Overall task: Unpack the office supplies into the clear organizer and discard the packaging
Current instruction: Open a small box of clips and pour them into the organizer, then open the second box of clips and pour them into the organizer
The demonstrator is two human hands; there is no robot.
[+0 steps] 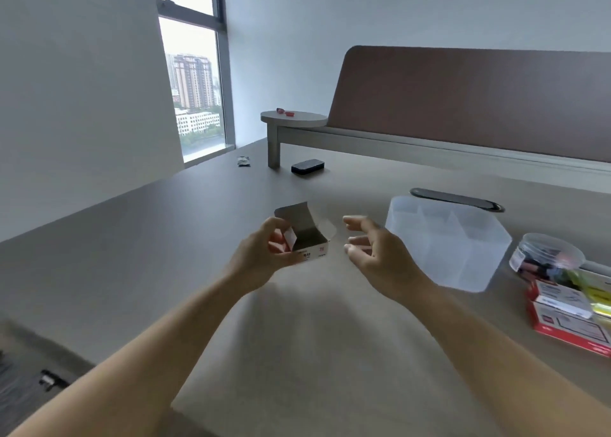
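Observation:
My left hand (261, 255) holds a small white and red cardboard box (309, 243) above the table, its top flaps standing open. Just to the right of the box, my right hand (373, 255) hovers with fingers apart and holds nothing. The clear organizer (449, 241), a hexagonal plastic tub with inner dividers, stands on the table right of my right hand. At the far right lie a round clear jar (545, 255) of coloured clips and a stack of red and white boxes (568, 317).
The grey table (165, 255) ends at a front edge near my forearms. Farther back are a black case (308, 166), a small wrapper (243, 161), a raised shelf (294, 119) with red items, a brown divider panel (479, 99) and a dark cable slot (456, 198).

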